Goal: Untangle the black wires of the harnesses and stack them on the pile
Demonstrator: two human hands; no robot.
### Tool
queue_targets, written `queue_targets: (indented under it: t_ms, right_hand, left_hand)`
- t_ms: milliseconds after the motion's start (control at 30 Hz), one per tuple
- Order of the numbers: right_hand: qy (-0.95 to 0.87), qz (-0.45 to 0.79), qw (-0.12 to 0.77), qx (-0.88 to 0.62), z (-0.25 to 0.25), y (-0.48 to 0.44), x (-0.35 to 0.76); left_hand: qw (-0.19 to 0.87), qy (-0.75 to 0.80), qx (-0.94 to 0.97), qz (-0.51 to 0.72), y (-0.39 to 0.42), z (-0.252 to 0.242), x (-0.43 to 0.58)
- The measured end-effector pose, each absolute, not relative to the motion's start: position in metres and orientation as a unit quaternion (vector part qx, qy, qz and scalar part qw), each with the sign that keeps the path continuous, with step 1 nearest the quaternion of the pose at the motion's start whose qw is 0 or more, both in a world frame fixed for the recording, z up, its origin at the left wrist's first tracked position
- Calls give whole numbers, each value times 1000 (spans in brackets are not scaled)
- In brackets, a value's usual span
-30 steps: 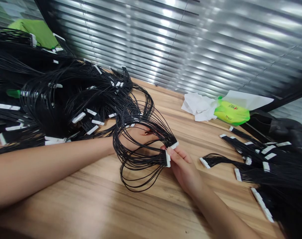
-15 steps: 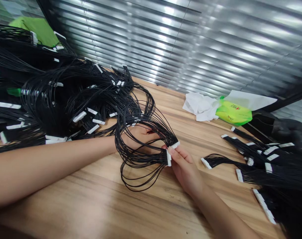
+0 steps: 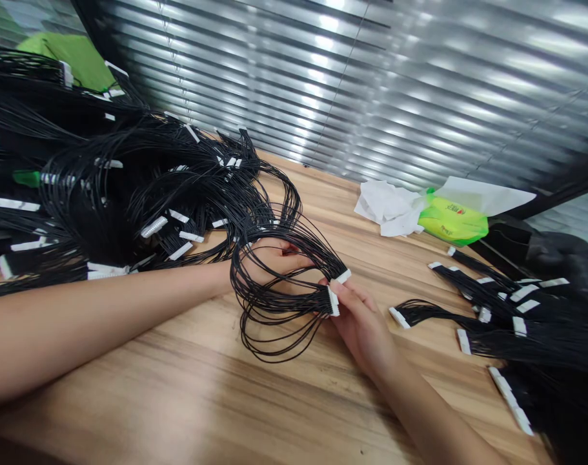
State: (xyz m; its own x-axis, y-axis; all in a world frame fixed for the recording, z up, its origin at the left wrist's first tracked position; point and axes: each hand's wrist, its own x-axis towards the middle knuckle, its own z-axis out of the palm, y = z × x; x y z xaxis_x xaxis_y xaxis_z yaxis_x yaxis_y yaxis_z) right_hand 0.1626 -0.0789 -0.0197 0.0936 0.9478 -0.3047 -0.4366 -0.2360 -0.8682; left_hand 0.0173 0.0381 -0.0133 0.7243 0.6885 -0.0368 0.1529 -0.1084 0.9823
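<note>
A black wire harness (image 3: 269, 310) hangs in loops, with thin wires running to white multi-pin connectors. My left hand (image 3: 274, 263) sits among the loops, fingers curled around wires and partly hidden behind them. My right hand (image 3: 361, 326) pinches one white connector (image 3: 333, 301) between thumb and fingers. A second white connector (image 3: 343, 276) sits just above my fingertips. Behind my left forearm lies a large tangled mass of black wires with white connectors (image 3: 129, 194), and the harness runs back into it.
Several black wire bundles with white connectors (image 3: 516, 329) lie on the wooden table (image 3: 177, 381) at the right. Crumpled white tissue (image 3: 388, 208) and a green packet (image 3: 452, 221) stand near the metal blinds (image 3: 371, 84). A dark bag (image 3: 559, 252) sits beyond the table's right edge.
The wire loops have drawn in and their lower edge has risen a little. My right hand and the pinched connector have shifted slightly to the right.
</note>
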Motion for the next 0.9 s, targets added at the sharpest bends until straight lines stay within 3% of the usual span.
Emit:
queue_targets:
  t_ms: [167,900]
  right_hand:
    - [-313,618,539,-479,-23,-80,163]
    - [-342,599,530,-494,-24,-81,161]
  left_hand:
    - [629,209,715,222,42,-8,17]
    - [627,219,724,184,39,-8,14]
